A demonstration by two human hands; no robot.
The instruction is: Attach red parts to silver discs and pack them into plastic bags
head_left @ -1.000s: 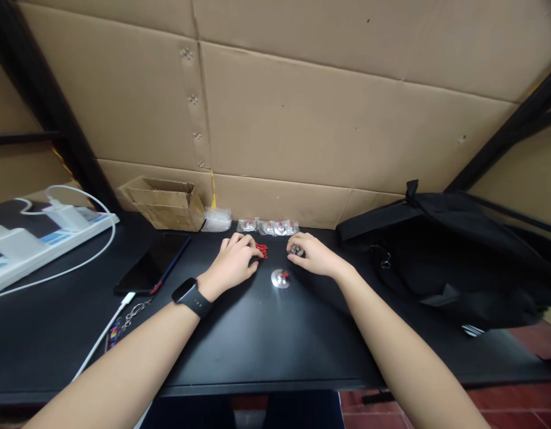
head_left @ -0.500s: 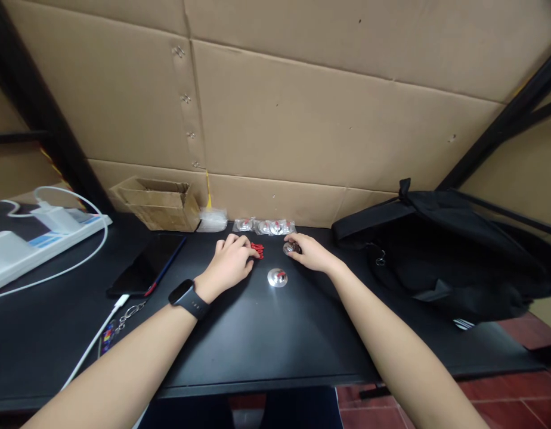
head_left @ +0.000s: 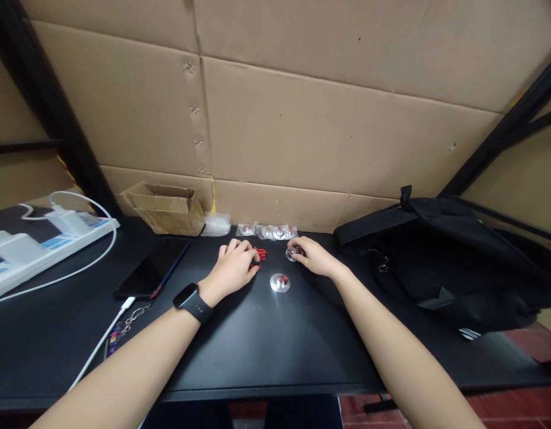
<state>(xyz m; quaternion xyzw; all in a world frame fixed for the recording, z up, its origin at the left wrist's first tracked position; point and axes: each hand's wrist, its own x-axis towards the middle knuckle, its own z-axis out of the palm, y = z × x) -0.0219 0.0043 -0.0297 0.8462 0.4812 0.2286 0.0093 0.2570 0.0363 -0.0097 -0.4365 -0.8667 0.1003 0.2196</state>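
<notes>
My left hand [head_left: 233, 267], with a black watch on the wrist, rests on the black table [head_left: 275, 339] with fingers curled at a small pile of red pieces [head_left: 260, 254]. My right hand [head_left: 315, 256] is closed on a small shiny round piece [head_left: 294, 252] at the table's back. A silver disc with a red part on top [head_left: 279, 282] lies on the table between and just in front of both hands. Several clear packets of similar pieces [head_left: 269, 231] lie against the cardboard wall.
A black bag [head_left: 449, 256] fills the right side. A dark phone [head_left: 152, 268] with a white cable and a keyring [head_left: 123, 325] lie at left. A white power strip [head_left: 38, 244] sits far left. A small cardboard box [head_left: 166, 207] stands at the back.
Both hands stay at the same spot on the table; only the camera has shifted slightly.
</notes>
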